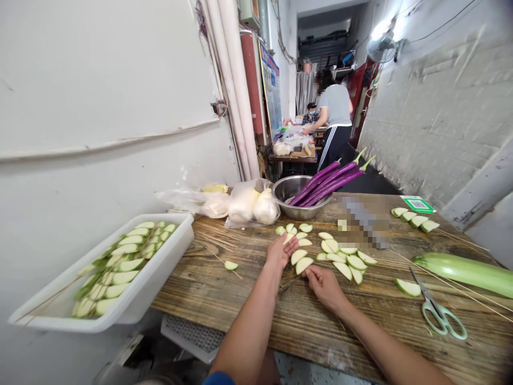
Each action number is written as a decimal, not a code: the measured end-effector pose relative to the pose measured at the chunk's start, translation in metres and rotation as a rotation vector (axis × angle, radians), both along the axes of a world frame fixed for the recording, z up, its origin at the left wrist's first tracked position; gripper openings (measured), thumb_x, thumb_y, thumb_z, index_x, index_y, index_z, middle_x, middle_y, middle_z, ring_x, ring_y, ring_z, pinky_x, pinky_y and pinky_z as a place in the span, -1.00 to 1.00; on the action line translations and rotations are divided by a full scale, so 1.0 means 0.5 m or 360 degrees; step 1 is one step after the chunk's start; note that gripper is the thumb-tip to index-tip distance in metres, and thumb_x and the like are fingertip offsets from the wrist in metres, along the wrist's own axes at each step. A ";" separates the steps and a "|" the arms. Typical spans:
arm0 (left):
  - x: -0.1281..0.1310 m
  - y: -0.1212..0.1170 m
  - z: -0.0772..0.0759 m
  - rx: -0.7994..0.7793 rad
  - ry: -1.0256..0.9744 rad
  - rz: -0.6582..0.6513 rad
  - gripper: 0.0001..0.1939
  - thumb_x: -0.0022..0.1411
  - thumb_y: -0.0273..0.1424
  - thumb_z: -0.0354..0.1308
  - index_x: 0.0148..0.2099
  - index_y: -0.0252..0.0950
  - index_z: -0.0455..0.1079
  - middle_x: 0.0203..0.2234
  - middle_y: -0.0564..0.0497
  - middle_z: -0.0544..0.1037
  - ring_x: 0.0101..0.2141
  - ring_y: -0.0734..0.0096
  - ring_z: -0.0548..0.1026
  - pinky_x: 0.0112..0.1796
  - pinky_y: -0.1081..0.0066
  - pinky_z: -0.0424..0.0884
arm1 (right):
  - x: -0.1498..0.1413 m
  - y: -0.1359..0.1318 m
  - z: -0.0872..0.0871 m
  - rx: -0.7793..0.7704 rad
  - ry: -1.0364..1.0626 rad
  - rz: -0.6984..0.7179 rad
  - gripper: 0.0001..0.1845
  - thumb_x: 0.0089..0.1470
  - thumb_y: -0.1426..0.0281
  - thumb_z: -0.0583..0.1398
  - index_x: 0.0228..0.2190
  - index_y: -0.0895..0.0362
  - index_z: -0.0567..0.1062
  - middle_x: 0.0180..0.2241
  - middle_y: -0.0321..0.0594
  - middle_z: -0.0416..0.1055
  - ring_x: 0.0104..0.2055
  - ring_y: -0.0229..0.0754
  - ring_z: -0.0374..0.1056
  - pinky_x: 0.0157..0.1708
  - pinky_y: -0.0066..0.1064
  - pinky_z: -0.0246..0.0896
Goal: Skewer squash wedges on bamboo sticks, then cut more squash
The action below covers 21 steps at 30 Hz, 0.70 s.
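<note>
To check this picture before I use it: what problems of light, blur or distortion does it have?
Head view: white glare by the wall fan; soft light on the wooden table; wide-lens stretching of the right forearm toward the lower edge; a soft-looking far room; square pixel blocks obscuring a grey object.

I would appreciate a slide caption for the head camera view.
Left hand and right hand among squash slices on a wooden table, with purple eggplants in a steel bowl and scissors nearby.
</note>
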<state>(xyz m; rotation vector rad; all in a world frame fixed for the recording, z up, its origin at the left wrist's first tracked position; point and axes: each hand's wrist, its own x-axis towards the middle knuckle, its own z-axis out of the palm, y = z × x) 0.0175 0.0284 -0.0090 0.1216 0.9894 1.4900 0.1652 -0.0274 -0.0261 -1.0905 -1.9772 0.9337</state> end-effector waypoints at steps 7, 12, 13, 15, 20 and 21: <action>0.003 -0.004 0.006 0.0032 0.0069 0.0054 -0.87 0.16 -0.46 0.03 -0.24 -0.43 0.28 -0.52 -0.19 0.52 -0.47 0.29 0.53 -0.36 0.33 0.47 | 0.001 -0.004 0.008 -0.0025 0.0003 0.0003 -0.68 0.06 0.31 -0.05 -0.55 0.17 0.38 -0.69 -0.33 0.18 -0.61 -0.31 0.07 -0.60 -0.52 -0.07; 0.005 -0.006 0.006 0.0050 0.0095 0.0082 -0.88 0.16 -0.47 0.04 -0.25 -0.43 0.27 -0.53 -0.19 0.52 -0.48 0.30 0.53 -0.37 0.34 0.47 | 0.001 -0.004 0.004 -0.0031 0.0027 -0.0005 -0.68 0.07 0.32 -0.05 -0.55 0.17 0.38 -0.69 -0.34 0.17 -0.61 -0.30 0.07 -0.59 -0.52 -0.07; 0.006 -0.006 0.005 0.0056 0.0098 0.0089 -0.89 0.16 -0.48 0.04 -0.25 -0.43 0.27 -0.53 -0.19 0.52 -0.48 0.31 0.53 -0.37 0.34 0.47 | 0.001 -0.004 0.003 -0.0034 0.0034 -0.0003 -0.68 0.07 0.32 -0.05 -0.55 0.17 0.38 -0.70 -0.34 0.17 -0.61 -0.30 0.07 -0.60 -0.52 -0.07; 0.008 -0.005 0.004 0.0062 0.0104 0.0097 -0.89 0.16 -0.48 0.04 -0.25 -0.44 0.26 -0.52 -0.20 0.52 -0.49 0.30 0.53 -0.37 0.34 0.47 | 0.001 -0.004 0.001 -0.0034 0.0041 0.0003 -0.68 0.07 0.32 -0.05 -0.56 0.17 0.37 -0.70 -0.34 0.16 -0.61 -0.31 0.06 -0.60 -0.52 -0.07; 0.011 -0.005 0.002 0.0062 0.0101 0.0092 -0.88 0.15 -0.47 0.07 -0.26 -0.44 0.26 -0.52 -0.19 0.51 -0.47 0.28 0.53 -0.35 0.32 0.47 | 0.002 -0.002 -0.002 -0.0021 0.0041 -0.0002 -0.68 0.08 0.31 -0.05 -0.55 0.17 0.37 -0.68 -0.34 0.15 -0.61 -0.31 0.06 -0.60 -0.52 -0.08; 0.012 -0.005 0.002 0.0063 0.0100 0.0092 -0.88 0.14 -0.47 0.07 -0.26 -0.44 0.26 -0.52 -0.19 0.51 -0.47 0.28 0.53 -0.35 0.32 0.47 | 0.002 -0.002 -0.002 -0.0019 0.0040 -0.0006 -0.68 0.08 0.31 -0.05 -0.54 0.17 0.38 -0.68 -0.34 0.15 -0.61 -0.31 0.06 -0.60 -0.52 -0.08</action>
